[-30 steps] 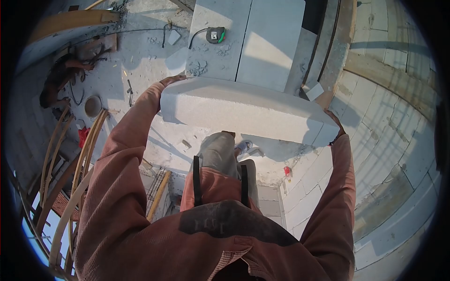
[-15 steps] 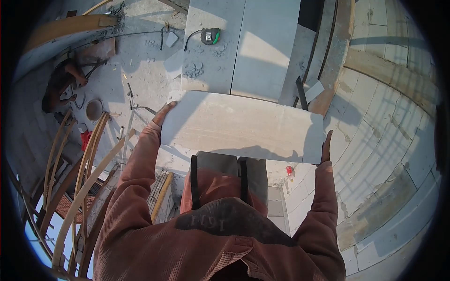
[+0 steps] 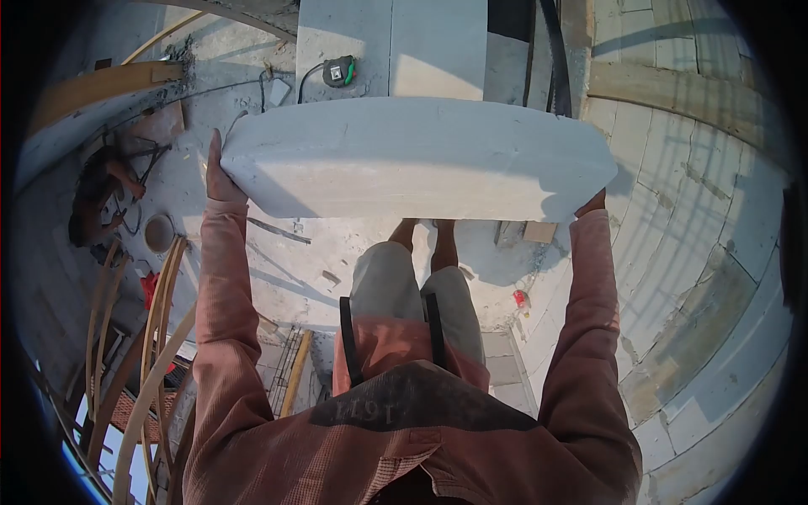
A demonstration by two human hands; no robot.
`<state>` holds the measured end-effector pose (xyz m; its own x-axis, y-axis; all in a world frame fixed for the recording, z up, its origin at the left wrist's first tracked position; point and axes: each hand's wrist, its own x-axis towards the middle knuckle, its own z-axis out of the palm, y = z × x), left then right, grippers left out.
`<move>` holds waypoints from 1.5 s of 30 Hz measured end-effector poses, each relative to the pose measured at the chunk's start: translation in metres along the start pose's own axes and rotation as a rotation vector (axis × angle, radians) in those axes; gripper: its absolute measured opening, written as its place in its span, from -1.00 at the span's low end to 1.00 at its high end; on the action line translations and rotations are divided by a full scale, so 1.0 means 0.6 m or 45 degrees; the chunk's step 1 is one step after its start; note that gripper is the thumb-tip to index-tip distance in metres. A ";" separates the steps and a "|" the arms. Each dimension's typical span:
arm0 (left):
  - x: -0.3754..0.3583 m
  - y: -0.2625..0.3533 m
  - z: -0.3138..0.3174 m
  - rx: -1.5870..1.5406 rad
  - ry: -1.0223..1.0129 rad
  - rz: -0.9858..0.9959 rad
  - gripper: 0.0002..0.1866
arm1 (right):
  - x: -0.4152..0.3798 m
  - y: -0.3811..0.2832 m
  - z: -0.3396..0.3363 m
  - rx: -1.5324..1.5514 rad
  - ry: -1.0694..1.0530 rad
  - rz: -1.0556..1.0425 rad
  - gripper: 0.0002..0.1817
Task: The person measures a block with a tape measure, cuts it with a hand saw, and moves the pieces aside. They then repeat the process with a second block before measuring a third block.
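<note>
A long pale concrete block (image 3: pixel 421 160) spans the space in front of me, raised above the floor. My left hand (image 3: pixel 221 172) grips its left end, thumb pointing up along the side. At the opposite end my right hand (image 3: pixel 592 204) is closed on the lower right corner, its fingers mostly hidden by the block. Beyond the block, more pale blocks (image 3: pixel 347 29) lie side by side, and a black and green tape measure (image 3: pixel 339 71) rests on them with its dark strap trailing left.
Pale block wall (image 3: pixel 673 194) rises on my right. Another person (image 3: pixel 99 195) crouches at the left near a bucket (image 3: pixel 158 233). Curved wooden strips (image 3: pixel 160 337) stand at the lower left. A small red item (image 3: pixel 521 299) lies on the floor by the wall.
The block has come up closer to my face, looking larger and showing more of its side. Both arms have stretched further forward, and my legs now show below it.
</note>
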<state>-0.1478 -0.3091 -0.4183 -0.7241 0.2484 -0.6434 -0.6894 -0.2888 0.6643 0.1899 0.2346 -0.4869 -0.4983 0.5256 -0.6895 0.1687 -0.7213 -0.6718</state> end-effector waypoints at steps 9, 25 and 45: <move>0.040 -0.019 -0.066 -0.075 0.021 0.319 -0.29 | 0.081 0.040 0.035 -0.843 0.162 -0.659 -0.72; 0.003 -0.024 -0.098 0.345 0.142 0.271 -0.23 | 0.029 0.145 0.034 -0.233 0.086 -0.400 -0.66; -0.050 -0.355 0.339 2.264 0.436 1.248 -0.43 | -0.511 -0.016 0.001 -1.021 -0.010 -0.875 -0.45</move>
<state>0.0164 -0.0669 -0.4633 -0.8984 0.3959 0.1900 0.4288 0.8843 0.1850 0.3404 0.0802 -0.2686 -0.7050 0.7030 -0.0931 0.3595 0.2411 -0.9014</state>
